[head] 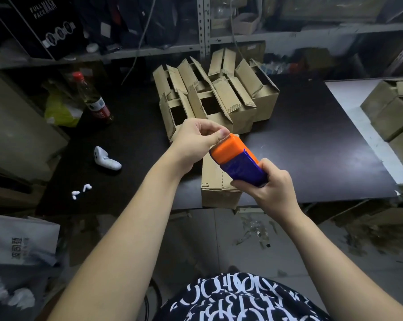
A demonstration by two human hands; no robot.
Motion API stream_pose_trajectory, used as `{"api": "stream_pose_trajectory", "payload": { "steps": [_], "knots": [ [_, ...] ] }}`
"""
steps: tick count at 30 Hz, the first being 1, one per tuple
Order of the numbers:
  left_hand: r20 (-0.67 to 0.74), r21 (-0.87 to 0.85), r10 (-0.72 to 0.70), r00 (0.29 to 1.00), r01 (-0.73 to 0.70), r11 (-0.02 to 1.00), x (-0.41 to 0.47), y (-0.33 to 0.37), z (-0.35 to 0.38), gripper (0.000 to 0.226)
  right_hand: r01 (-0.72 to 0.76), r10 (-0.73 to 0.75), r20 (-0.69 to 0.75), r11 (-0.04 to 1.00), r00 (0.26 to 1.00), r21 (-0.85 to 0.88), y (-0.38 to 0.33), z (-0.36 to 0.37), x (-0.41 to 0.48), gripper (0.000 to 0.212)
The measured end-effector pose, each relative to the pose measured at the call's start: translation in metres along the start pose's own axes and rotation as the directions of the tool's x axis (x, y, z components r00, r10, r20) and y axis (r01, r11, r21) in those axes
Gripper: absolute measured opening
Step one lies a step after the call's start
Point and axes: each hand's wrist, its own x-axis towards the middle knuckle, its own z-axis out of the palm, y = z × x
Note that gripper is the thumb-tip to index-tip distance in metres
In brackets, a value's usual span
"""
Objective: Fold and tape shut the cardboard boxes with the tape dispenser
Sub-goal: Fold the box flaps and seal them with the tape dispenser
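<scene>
Orange-and-blue dispenser (238,162) sits gripped in your right hand (271,188), above the closed box (215,184) at the table (311,147) edge. Your left hand (196,137) pinches at its serrated end. Open boxes (215,93) cluster behind.

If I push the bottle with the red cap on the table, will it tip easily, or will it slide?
The bottle is tall and narrow, so a push near the red cap would probably tip it. It looks only partly full of pale liquid, so it is likely light, which may make tipping easier. A low push might slide it on the smooth dark table.
</scene>
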Motion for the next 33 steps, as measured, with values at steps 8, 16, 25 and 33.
{"api": "stream_pose_trajectory", "payload": {
  "steps": [8,16,25,33],
  "knots": [
    [-0.098,0.050,0.089,0.991,-0.085,0.995,-0.001,-0.004,0.018,0.003,0.056,-0.058,-0.029,0.997,0.998,-0.058,0.014,-0.001,-0.001,0.048],
    [-0.170,0.032,0.090,0.981,-0.085,0.996,-0.003,-0.006,0.020,0.009,0.065,-0.074,-0.047,0.984,0.996,-0.166,0.045,-0.001,-0.010,0.061],
    [-0.207,0.186,0.291,0.934,-0.255,0.949,0.008,0.023,-0.010,0.011,-0.188,0.181,-0.061,0.971,0.982,-0.147,0.052,-0.008,-0.025,0.041],
    [-0.025,0.295,0.561,0.827,-0.530,0.795,0.002,0.020,0.010,0.008,-0.314,0.304,-0.093,0.941,0.948,-0.124,0.054,-0.009,-0.025,0.036]
  ]
}}
